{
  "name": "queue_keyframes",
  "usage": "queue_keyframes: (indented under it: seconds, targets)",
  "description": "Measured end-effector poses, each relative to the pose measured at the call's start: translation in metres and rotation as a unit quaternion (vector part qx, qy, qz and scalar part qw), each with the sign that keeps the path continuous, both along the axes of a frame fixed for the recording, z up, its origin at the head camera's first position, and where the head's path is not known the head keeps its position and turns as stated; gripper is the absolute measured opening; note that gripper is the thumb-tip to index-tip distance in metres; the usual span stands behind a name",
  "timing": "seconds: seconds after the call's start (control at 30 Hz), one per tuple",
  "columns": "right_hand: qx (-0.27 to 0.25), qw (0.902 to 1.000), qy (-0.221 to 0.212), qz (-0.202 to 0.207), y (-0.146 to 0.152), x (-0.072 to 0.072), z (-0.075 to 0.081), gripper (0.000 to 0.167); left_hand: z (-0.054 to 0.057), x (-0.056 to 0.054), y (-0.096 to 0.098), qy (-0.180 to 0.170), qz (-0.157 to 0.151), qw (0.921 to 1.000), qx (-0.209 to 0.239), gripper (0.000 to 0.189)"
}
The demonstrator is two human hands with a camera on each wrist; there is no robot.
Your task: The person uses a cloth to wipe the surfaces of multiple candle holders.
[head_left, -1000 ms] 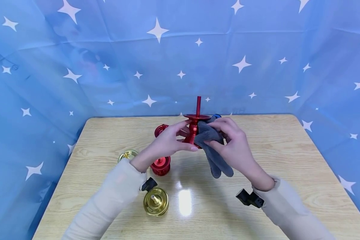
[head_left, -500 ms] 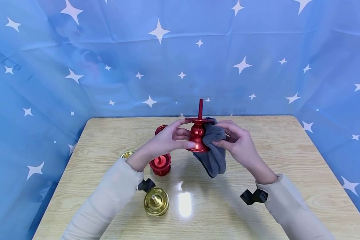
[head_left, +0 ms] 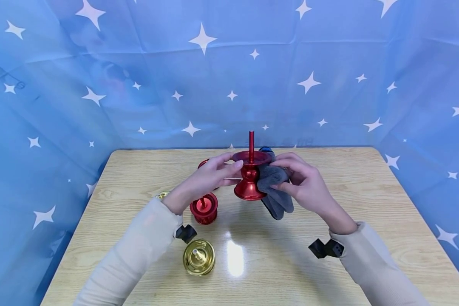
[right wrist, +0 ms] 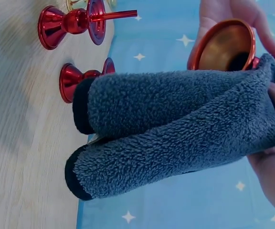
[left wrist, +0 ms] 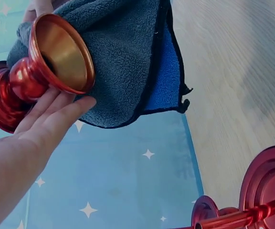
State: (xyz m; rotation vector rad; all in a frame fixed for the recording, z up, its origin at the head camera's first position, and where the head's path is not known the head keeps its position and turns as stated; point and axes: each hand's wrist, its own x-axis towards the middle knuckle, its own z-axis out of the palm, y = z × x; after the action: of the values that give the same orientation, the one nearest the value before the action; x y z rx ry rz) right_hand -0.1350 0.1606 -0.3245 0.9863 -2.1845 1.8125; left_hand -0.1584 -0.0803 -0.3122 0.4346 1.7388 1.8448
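My left hand (head_left: pixel 216 173) holds a shiny red metal candlestick (head_left: pixel 249 187) above the table, its thumb near the upper dish. The candlestick has a spike on top and a flared foot; its hollow, gold-coloured underside (left wrist: pixel 63 52) faces the left wrist camera. With thumb and fingers, my right hand (head_left: pixel 304 180) pinches a folded plush grey cloth (head_left: pixel 277 189) against the candlestick's right side. In the left wrist view, the cloth's blue reverse (left wrist: pixel 163 71) and black edging show at one corner. Two folded lobes of the cloth (right wrist: pixel 175 124) hang down in the right wrist view.
Another red candlestick (head_left: pixel 204 209) stands on the wooden table (head_left: pixel 348 191), left of the held one. Behind it is a further red one (right wrist: pixel 70 82), mostly hidden by my left hand. A gold candlestick (head_left: pixel 199 257) stands nearer; another gold one (head_left: pixel 162 195) is partly covered by my left arm.
The held candlestick has come down slightly and tipped so its dish shows more. My left thumb has shifted from the foot up to the dish, and the cloth has moved along with the candlestick.
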Motion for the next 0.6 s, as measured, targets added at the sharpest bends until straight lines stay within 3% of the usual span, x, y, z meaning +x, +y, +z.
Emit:
queue_keyframes:
  seconds: [0.23,0.5,0.6]
  targets:
    - [0.024,0.9997,0.007,-0.001,-0.001,0.000,-0.003,0.039,-0.003,-0.003,-0.006,0.003,-0.039,0.9987,0.031,0.055]
    - [0.057,0.9983,-0.003,-0.013,-0.004,0.000,-0.013,0.037,-0.008,-0.009,-0.012,0.034,-0.077,0.9958,-0.037,0.063]
    - [0.065,0.9978,-0.007,-0.012,-0.005,0.000,-0.019,0.037,-0.014,-0.010,-0.013,0.041,-0.075,0.9947,-0.056,0.064]
